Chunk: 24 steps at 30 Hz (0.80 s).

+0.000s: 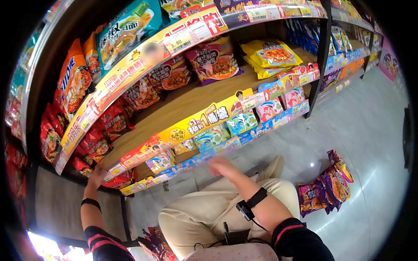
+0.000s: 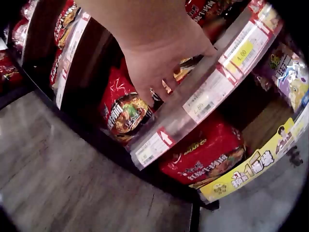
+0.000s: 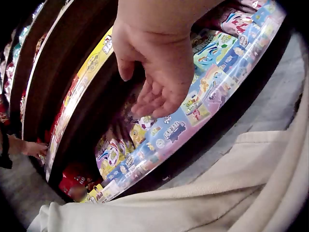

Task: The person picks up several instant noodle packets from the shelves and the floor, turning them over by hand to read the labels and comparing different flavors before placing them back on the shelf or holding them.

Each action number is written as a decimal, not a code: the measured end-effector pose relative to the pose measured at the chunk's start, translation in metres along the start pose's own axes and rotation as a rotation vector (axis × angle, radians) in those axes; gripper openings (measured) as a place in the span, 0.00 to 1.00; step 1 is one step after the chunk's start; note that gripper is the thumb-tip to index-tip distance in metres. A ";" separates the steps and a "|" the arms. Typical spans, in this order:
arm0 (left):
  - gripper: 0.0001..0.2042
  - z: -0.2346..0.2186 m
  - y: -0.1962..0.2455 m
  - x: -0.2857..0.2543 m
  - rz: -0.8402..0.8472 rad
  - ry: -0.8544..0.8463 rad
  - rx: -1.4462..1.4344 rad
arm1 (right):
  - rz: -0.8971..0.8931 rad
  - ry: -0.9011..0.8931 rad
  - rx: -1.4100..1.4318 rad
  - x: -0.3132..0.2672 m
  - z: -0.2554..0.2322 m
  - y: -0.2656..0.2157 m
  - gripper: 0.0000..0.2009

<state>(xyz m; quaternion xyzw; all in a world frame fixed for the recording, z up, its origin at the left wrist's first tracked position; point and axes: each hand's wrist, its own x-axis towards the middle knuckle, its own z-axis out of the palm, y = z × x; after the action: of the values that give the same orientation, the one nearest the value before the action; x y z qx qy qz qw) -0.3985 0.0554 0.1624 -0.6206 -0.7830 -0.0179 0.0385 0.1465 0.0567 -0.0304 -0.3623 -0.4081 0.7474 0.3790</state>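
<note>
Where left hand (image 2: 157, 60) reaches, glossy red packet (image 2: 120, 104), food-printed

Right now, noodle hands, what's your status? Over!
Left hand at red noodle bags, shelf edge close by. Right hand empty. Purple noodle bags on floor.

Noodle bags (image 1: 214, 61): glossy, crinkled plastic
Shelf board (image 1: 174, 105): matt, wood-grained
Price strip (image 2: 200, 105): shiny clear plastic over paper
Floor (image 1: 352, 126): smooth, glossy
Trousers (image 1: 185, 217): matt, creased cloth
</note>
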 end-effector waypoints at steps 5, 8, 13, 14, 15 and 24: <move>0.23 -0.007 0.023 0.002 0.204 0.028 0.159 | 0.078 0.058 -0.063 -0.003 0.003 -0.004 0.11; 0.20 -0.027 0.073 0.015 0.228 0.238 -0.726 | 0.087 0.077 -0.072 0.001 0.002 -0.002 0.12; 0.22 -0.040 0.123 0.075 -0.056 0.265 -0.207 | 0.093 0.066 -0.059 0.008 -0.001 0.007 0.12; 0.25 -0.037 0.133 0.085 0.066 0.357 -0.089 | 0.099 0.081 -0.062 0.005 -0.002 0.006 0.11; 0.28 -0.032 0.142 0.095 0.195 0.449 0.031 | 0.103 0.101 -0.060 0.002 -0.003 0.004 0.11; 0.36 -0.032 0.190 0.113 -0.110 0.469 0.270 | 0.057 0.080 -0.036 0.009 0.003 0.008 0.10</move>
<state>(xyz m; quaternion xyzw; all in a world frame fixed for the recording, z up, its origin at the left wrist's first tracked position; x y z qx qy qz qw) -0.2381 0.2058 0.1998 -0.5455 -0.7803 -0.0587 0.3001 0.1379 0.0602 -0.0384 -0.4103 -0.3955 0.7352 0.3670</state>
